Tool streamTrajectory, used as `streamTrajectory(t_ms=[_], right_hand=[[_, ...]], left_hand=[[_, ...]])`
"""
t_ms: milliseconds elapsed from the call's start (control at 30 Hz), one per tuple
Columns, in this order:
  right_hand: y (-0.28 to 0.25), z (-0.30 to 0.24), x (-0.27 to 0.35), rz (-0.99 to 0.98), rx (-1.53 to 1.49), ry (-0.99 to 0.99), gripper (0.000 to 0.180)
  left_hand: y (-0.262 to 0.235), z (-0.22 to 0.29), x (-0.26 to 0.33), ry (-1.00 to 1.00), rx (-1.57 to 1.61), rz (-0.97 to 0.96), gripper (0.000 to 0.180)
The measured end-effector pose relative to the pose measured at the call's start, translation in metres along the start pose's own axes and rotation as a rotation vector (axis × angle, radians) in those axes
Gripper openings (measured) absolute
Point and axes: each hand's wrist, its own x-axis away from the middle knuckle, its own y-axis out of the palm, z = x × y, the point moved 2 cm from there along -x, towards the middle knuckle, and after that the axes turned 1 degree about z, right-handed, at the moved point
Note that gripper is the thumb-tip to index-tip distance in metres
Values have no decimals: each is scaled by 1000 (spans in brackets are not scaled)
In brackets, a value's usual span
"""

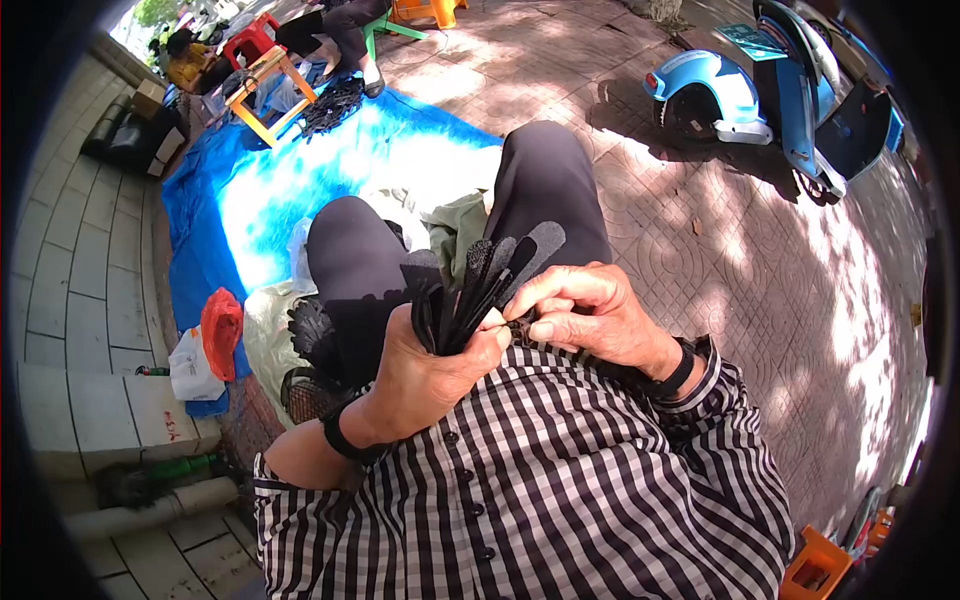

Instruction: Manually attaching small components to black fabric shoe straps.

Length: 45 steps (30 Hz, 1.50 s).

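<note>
A bundle of black fabric strips with rounded, fuzzy-looking ends stands up out of my left hand, whose fingers and thumb are wrapped round its lower part. Close against the bundle's right side is my right hand, with thumb and index finger pinched together. Between the two hands, near the fingertips, there is something small and dark, too fine to name; my right fingers mostly cover it. Both hands are above my lap, in front of my checked shirt.
A blue tarp covers the paving ahead left, with a pile of black strips by a wooden stool. A red plastic bag lies left. At the far right stands a blue scooter. Other people sit at the back.
</note>
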Motion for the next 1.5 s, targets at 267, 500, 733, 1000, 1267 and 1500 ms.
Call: streamTrajectory(t_ms=[267, 500, 733, 1000, 1267, 1500], right_hand=[[4, 3, -2, 68, -39, 62, 10], [4, 3, -3, 112, 269, -176, 8], [4, 0, -3, 104, 154, -86, 9], [4, -1, 0, 118, 459, -289, 34], [9, -6, 2, 113, 692, -454, 25], [12, -13, 3, 87, 784, -514, 24]], left_hand=[[5, -2, -5, -9, 45, 50, 9], [5, -4, -7, -27, -64, -1, 14], [6, 4, -7, -14, 12, -45, 10], [0, 6, -12, -183, 10, -20, 11], [-8, 8, -19, -324, 63, -243, 15], [-6, 10, -20, -315, 73, -263, 13]])
